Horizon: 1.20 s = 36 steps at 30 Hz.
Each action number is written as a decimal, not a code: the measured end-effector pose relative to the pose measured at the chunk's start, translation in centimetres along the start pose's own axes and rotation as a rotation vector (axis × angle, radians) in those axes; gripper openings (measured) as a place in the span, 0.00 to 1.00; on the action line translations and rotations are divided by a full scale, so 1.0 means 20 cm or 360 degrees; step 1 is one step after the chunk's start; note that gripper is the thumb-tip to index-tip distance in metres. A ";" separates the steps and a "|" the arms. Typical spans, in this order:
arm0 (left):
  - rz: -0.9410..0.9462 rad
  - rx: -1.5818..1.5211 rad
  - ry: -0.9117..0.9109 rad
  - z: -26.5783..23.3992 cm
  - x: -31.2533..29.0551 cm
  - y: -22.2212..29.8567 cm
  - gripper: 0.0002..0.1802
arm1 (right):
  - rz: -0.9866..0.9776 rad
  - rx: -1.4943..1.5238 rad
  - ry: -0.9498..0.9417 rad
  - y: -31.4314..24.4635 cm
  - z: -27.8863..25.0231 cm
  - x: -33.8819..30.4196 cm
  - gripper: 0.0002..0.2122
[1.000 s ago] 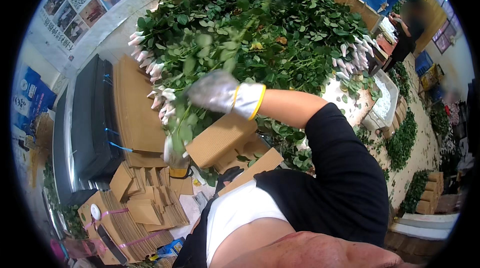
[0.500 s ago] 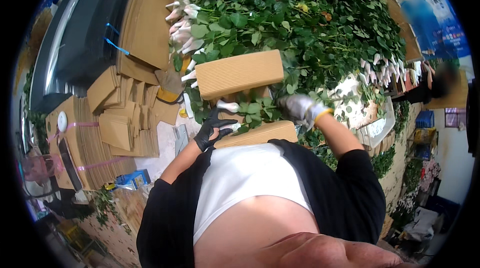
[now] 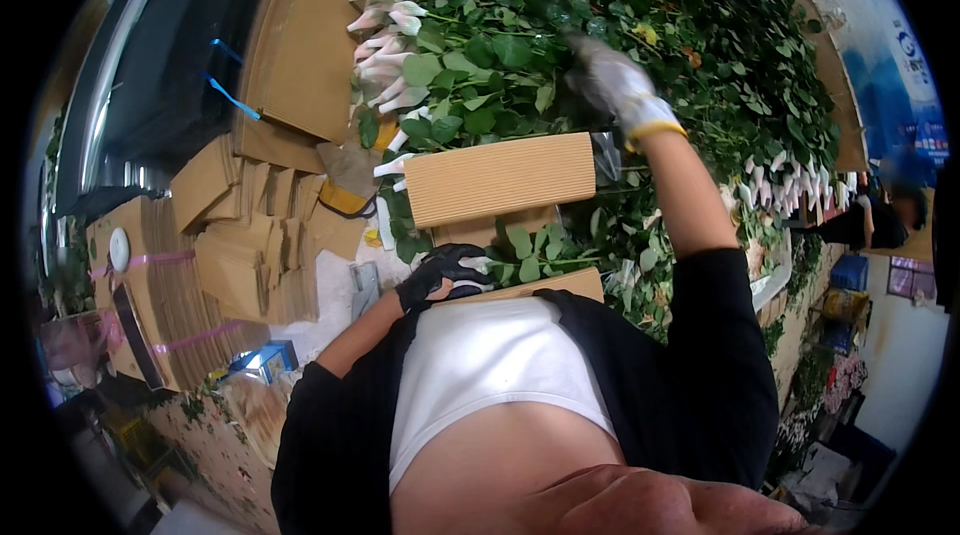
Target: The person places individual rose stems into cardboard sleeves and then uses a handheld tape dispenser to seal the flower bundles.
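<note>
My left hand (image 3: pixel 447 272), in a black glove, curves its fingers over a white-sleeved rose head (image 3: pixel 470 288) close to my waist. Leafy rose stems (image 3: pixel 535 253) run right from there, between a folded corrugated cardboard wrap (image 3: pixel 505 178) and a lower cardboard flap (image 3: pixel 560 287). Stretched far forward, my right hand (image 3: pixel 612 85), in a white and grey glove with a yellow cuff, is over the big heap of leafy roses (image 3: pixel 500 50). Its fingers are smeared by motion and partly lost among leaves, so whatever they touch is hidden.
White and pink sleeved rose heads (image 3: pixel 385 60) line the heap's left edge; more heads (image 3: pixel 785 185) lie at its right. Stacked cardboard pieces (image 3: pixel 240 255), a strapped cardboard bundle (image 3: pixel 165 285) and a blue box (image 3: pixel 265 360) stand left. Another person (image 3: pixel 875 220) is at far right.
My right hand has moved forward from beside the cardboard wrap onto the rose heap. My left hand's fingers, apart before, have come down over the rose head.
</note>
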State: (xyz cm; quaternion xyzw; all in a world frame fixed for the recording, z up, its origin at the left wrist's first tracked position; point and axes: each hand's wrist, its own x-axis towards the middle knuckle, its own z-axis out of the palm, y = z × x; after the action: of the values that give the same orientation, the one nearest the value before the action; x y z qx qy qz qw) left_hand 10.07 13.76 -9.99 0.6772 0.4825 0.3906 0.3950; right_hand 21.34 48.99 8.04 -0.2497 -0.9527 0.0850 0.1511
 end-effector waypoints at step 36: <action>-0.0324 -0.0202 0.0470 0.18 -0.11 -0.34 0.23 | 0.0552 -0.1161 0.0263 0.01 -0.66 0.12 0.09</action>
State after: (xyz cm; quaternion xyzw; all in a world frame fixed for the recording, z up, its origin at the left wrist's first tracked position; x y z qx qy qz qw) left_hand 10.46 12.55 -17.94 0.5339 0.5757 0.4733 0.3994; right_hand 23.83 51.41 21.06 -0.4497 -0.8488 -0.2545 0.1120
